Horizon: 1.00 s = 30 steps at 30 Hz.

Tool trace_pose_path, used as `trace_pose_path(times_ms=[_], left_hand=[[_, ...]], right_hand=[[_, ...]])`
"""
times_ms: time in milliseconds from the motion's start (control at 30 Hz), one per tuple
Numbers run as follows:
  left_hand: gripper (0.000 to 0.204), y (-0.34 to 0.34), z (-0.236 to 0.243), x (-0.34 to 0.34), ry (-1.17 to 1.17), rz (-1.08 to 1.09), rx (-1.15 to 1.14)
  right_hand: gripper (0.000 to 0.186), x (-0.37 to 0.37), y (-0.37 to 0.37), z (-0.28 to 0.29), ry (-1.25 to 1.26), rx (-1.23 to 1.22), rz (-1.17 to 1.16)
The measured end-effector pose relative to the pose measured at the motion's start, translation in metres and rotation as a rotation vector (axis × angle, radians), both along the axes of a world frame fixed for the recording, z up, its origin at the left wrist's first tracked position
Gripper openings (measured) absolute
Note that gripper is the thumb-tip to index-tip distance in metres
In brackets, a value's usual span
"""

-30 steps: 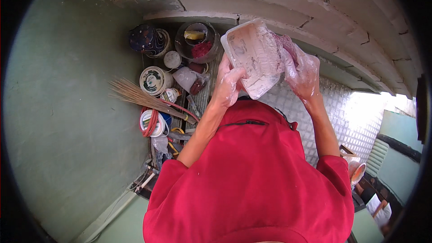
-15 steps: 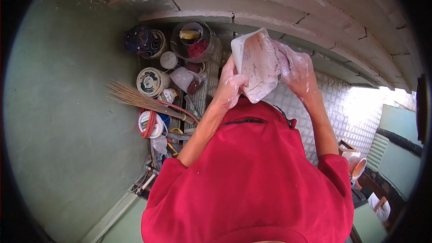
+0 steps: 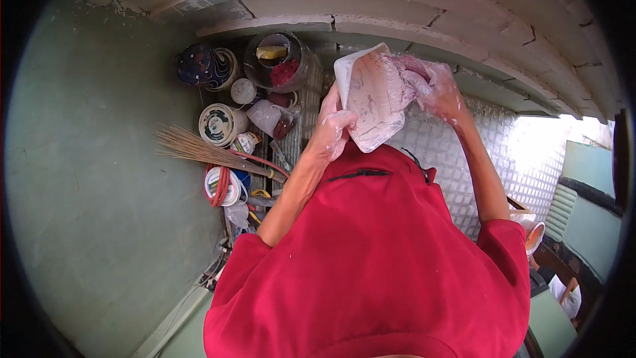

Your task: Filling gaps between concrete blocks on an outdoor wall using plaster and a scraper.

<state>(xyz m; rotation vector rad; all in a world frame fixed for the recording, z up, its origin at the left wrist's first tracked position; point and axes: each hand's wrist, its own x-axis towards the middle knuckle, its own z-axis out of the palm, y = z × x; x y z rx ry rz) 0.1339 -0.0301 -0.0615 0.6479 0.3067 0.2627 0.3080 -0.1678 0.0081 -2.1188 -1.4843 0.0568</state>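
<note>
From where I stand: shallow white rectangular plastic tub (image 3: 342,78), tilted, held up beyond the red cloth shirt (image 3: 371,258), above the pale tiled floor (image 3: 450,172). Left hand (image 3: 333,131) closed on its near left edge, thumb over the rim, remaining fingers partly hidden. Right hand (image 3: 437,93) curled round a dark-pink, soft-looking wad (image 3: 412,64) at the far right side, against thick pinkish-white paste (image 3: 387,93) — how firmly, cannot tell. Both hands smeared. Risks, my judgement: slick fingers could lose the rim if the right hand pushes hard; steeper tilt could slide paste off — onto shirt or tiles.
</note>
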Motion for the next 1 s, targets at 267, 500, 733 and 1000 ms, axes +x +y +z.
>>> trace_pose_path(times_ms=[267, 500, 733, 1000], left_hand=[[0.073, 0.003, -0.005, 0.011, 0.012, -0.062, -0.003], [0.072, -0.013, -0.024, 0.027, -0.115, 0.062, -0.031], [0.071, -0.007, -0.033, 0.037, -0.079, -0.034, -0.189], [0.076, -0.011, -0.017, 0.042, -0.06, 0.093, 0.088]], right_hand=[[0.022, 0.001, -0.005, -0.018, 0.697, -0.015, -0.318], [0.021, -0.003, -0.005, -0.026, 0.781, -0.015, -0.347], [0.022, -0.026, 0.008, 0.006, 0.195, -0.042, -0.201], [0.026, -0.028, -0.014, -0.018, -0.258, -0.093, 0.009]])
